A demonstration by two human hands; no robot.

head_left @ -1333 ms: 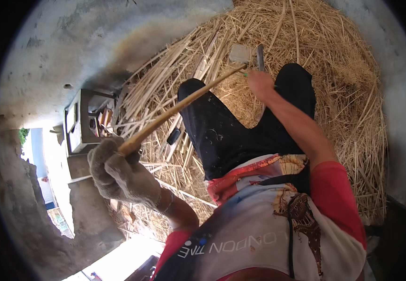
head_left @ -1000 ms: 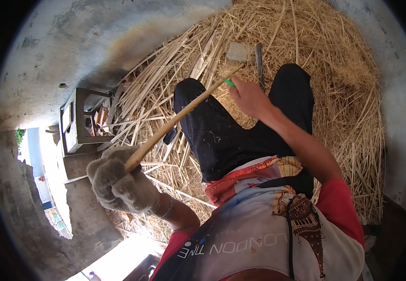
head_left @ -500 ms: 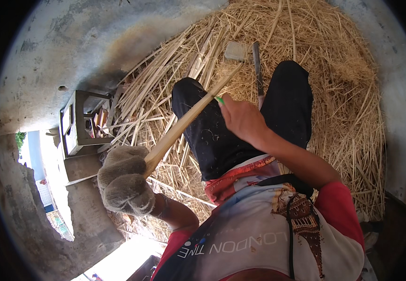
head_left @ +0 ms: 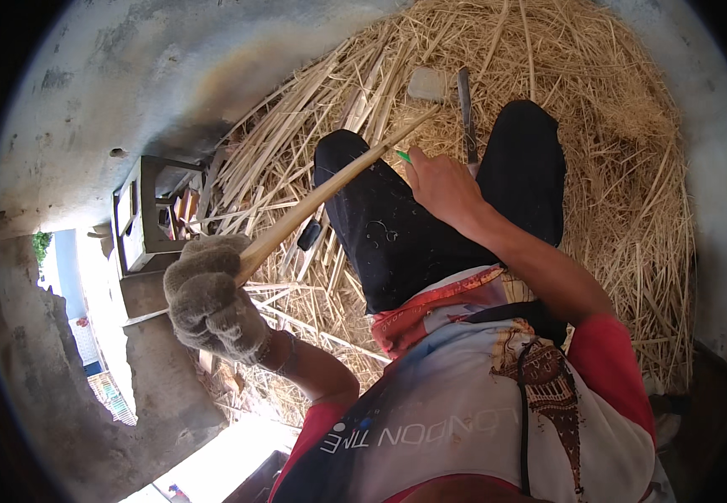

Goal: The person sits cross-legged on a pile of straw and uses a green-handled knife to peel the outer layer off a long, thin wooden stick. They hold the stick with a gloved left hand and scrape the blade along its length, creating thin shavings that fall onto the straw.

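The head view shows a heap of dry, straw-coloured strips and shavings [head_left: 615, 226] covering the floor against weathered grey plaster walls [head_left: 129, 92]. A pale grey rectangular block [head_left: 427, 84] and a long dark metal blade [head_left: 467, 109] lie on it beyond the knees. The left hand [head_left: 217, 293], in a grey knitted glove, is clamped round the thick end of a tapering tan wooden stick [head_left: 321, 194], which slants up across the left thigh. Well apart from it, the bare right hand [head_left: 449, 191], forearm reaching in from the right, is closed on a small bright-green object [head_left: 403, 156] just beside the stick's thinner part; whether they touch is unclear.
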